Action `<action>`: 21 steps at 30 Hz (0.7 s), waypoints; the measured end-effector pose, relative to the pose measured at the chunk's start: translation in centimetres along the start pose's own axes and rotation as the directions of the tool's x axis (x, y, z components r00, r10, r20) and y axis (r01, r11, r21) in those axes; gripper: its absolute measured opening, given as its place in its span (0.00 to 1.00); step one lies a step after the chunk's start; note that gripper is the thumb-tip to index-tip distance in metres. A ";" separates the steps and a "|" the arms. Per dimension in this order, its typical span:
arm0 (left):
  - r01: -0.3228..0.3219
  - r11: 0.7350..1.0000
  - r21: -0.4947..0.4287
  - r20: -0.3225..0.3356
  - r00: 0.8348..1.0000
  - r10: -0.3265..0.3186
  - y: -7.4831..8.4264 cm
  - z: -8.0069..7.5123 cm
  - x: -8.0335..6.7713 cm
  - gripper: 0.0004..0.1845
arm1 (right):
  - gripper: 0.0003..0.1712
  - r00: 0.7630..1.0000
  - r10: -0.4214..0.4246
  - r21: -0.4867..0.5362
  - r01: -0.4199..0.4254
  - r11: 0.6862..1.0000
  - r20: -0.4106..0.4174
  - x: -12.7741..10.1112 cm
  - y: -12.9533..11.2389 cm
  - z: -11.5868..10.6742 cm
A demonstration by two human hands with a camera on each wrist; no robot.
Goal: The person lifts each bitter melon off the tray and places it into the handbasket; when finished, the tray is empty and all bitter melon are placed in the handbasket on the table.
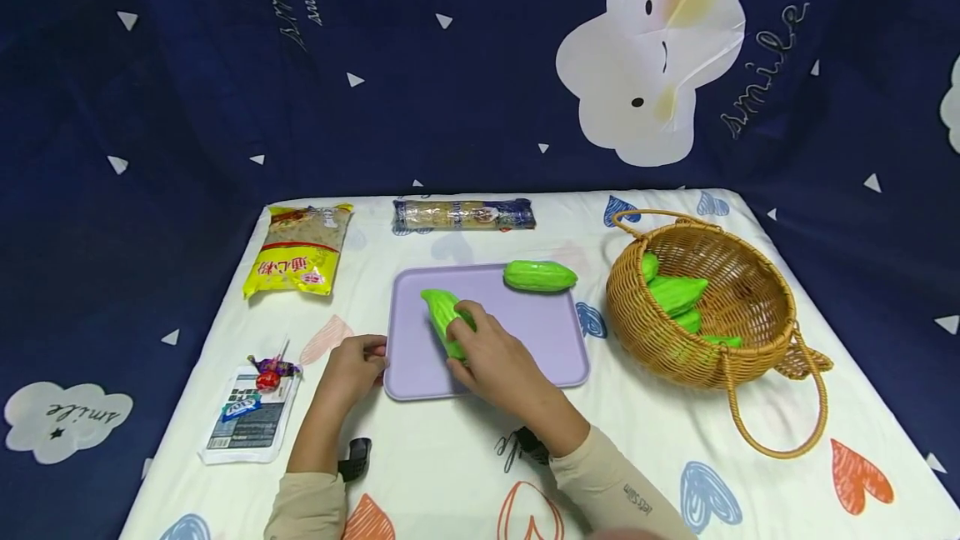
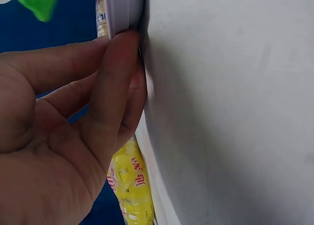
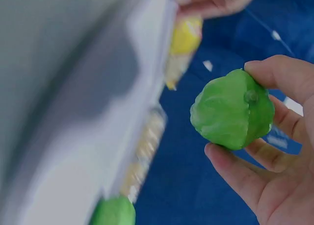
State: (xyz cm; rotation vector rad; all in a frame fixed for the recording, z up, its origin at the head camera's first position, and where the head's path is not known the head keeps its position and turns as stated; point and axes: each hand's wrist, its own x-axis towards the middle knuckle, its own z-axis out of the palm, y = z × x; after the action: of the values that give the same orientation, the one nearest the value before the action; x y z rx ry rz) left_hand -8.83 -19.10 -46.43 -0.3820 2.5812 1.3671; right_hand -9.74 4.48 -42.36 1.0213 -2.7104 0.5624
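Observation:
A lilac tray (image 1: 491, 373) lies in the middle of the cloth-covered table. My right hand (image 1: 498, 357) holds a green ridged gourd (image 1: 441, 307) over the tray's left half. In the right wrist view, thumb and fingers grip the held gourd (image 3: 233, 110) from opposite sides, its stem end facing the camera. My left hand (image 1: 352, 372) pinches the tray's left edge; the left wrist view shows fingertips (image 2: 122, 43) right at the tray's rim (image 2: 122, 9). A second green gourd (image 1: 540, 276) lies across the tray's back right edge.
At the right, a tilted wicker basket (image 1: 637, 319) with handles contains several green gourds (image 1: 677, 296). Along the back lie a yellow food bag (image 1: 296, 252) and a long clear-wrapped packet (image 1: 465, 214). Candies (image 1: 267, 380) rest on a flat white package (image 1: 258, 440) at the left.

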 end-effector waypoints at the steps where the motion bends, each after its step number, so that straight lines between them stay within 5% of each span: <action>1: -0.001 1.000 -0.002 0.001 1.000 0.001 0.0 0.0 0.0 0.19 | 0.16 1.000 0.011 0.006 -0.010 1.000 -0.024 -0.1 0.3 -0.6; 7: -0.009 1.000 0.001 -0.007 1.000 0.009 -0.1 0.0 0.0 0.19 | 0.15 0.977 0.144 0.061 -0.136 0.989 -0.159 -1.0 2.9 -4.5; 11: -0.008 1.000 -0.013 -0.001 1.000 0.008 0.0 0.1 0.0 0.18 | 0.16 0.928 0.247 0.103 -0.227 0.968 -0.277 -2.3 5.1 -7.0; 14: -0.005 1.000 -0.014 0.003 1.000 0.005 0.0 0.2 0.0 0.18 | 0.17 0.866 0.329 0.140 -0.298 0.944 -0.378 -3.6 6.9 -8.6; 21: -0.005 1.000 0.021 -0.004 1.000 0.005 -0.2 0.1 0.1 0.18 | 0.15 0.654 0.539 0.229 -0.502 0.834 -0.531 -6.6 10.4 -10.6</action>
State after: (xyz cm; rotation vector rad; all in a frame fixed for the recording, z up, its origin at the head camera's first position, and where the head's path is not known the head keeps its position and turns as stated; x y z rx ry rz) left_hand -8.87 -19.20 -46.68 -0.3754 2.5994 1.3415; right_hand -11.31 19.90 -37.66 -0.0078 -2.3789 0.8818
